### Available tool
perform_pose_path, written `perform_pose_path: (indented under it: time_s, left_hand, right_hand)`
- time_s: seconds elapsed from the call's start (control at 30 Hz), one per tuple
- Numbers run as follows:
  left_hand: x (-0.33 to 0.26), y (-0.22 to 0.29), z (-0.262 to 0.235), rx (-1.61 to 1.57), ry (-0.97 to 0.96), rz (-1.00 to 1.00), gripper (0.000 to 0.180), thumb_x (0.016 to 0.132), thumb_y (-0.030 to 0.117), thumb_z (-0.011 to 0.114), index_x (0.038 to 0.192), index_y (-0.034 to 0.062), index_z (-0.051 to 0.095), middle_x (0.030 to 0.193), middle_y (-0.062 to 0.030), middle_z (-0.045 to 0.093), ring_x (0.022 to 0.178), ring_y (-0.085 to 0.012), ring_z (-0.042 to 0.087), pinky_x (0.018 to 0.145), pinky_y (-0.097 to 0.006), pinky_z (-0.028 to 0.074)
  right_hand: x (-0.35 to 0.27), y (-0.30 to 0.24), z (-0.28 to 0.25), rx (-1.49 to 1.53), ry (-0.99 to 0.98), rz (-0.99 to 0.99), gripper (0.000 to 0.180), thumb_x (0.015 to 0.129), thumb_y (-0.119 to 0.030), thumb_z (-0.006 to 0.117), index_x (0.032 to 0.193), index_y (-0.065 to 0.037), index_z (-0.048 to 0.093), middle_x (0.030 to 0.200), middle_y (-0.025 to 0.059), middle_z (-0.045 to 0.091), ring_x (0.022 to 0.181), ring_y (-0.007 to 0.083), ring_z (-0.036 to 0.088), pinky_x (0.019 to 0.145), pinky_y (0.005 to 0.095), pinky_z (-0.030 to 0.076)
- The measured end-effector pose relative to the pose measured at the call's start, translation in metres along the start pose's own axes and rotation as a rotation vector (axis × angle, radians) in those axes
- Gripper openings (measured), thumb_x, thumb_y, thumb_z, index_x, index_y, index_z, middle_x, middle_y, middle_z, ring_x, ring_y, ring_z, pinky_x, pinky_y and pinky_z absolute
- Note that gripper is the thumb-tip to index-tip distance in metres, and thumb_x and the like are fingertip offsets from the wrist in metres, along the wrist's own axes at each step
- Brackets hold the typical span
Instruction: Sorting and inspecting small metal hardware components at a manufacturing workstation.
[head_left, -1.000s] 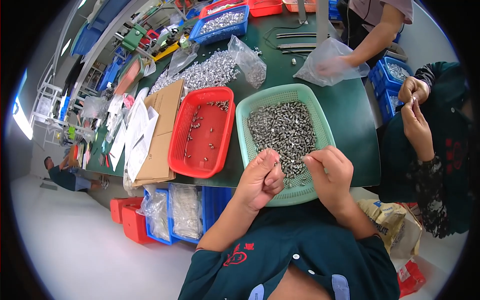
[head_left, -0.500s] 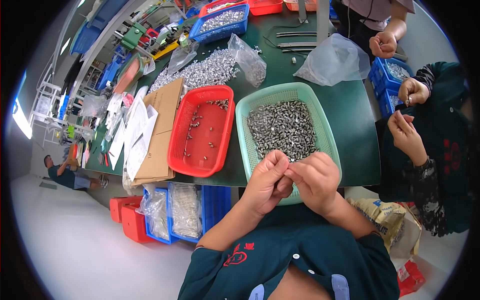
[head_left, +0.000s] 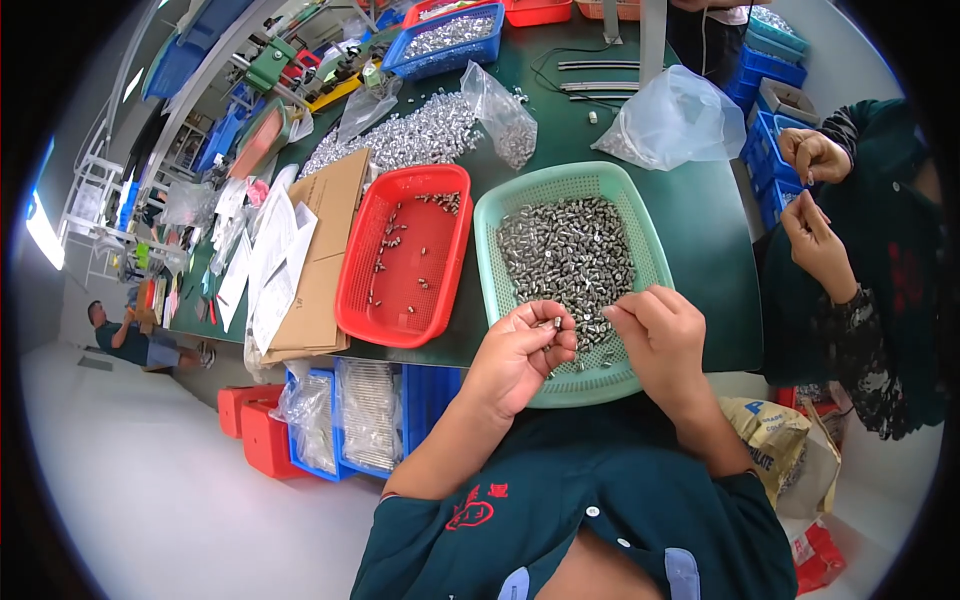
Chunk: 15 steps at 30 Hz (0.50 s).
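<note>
Moved: both of my hands have drawn apart since half a second ago, when they were pressed together over the near rim of the green basket (head_left: 492, 215).
Small metal part: a short silvery piece (head_left: 556, 322) sits pinched at the tips of my left thumb and forefinger, above the basket's near edge.
Left hand: my left hand (head_left: 520, 355) is curled shut around that part, knuckles toward me.
Right hand: my right hand (head_left: 655, 335) is just beside it, fingers bent inward with the tips together; whether they grip a piece I cannot tell.
Basket contents: a heap of grey metal parts (head_left: 565, 250) lies beyond my fingertips.
Red tray: a red tray (head_left: 440, 300) touches the basket's left side, with a few scattered parts.
Further out: flat cardboard (head_left: 320, 260) left of the tray, a clear plastic bag (head_left: 670, 120) beyond the basket.
Neighbour: another person's hands (head_left: 815, 200) work at my right.
</note>
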<state>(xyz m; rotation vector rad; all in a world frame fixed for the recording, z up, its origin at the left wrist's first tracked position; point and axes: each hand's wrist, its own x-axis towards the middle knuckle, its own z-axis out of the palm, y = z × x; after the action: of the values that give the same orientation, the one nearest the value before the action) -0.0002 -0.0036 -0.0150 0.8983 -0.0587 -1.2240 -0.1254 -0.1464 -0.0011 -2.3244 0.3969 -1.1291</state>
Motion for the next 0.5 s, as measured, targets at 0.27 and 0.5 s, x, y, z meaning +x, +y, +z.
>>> perform_pose_path:
  time_s: [0.27,0.5]
  left_hand:
    - [-0.003,-0.005,0.009,0.173,0.041,0.079,0.011,0.090,0.005,0.049,0.101,0.0014,0.051,0.088,-0.0085,0.059,0.072,-0.0149,0.058,0.066,-0.027,0.051]
    - [-0.008,-0.001,0.024,0.074,0.008,0.016,0.018,0.089,0.008,0.052,0.105,-0.0001,0.051,0.088,-0.0093,0.060,0.067,-0.0159,0.059,0.060,-0.027,0.050]
  right_hand:
    - [-0.009,-0.007,0.000,0.365,-0.057,0.245,0.008,0.077,-0.002,0.066,0.075,0.001,0.059,0.065,0.0065,0.055,0.059,0.0155,0.052,0.054,0.0268,0.040]
    - [-0.011,-0.009,0.003,0.446,-0.081,0.296,0.006,0.078,-0.002,0.064,0.077,0.001,0.059,0.067,0.0061,0.055,0.060,0.0141,0.052,0.055,0.0259,0.041]
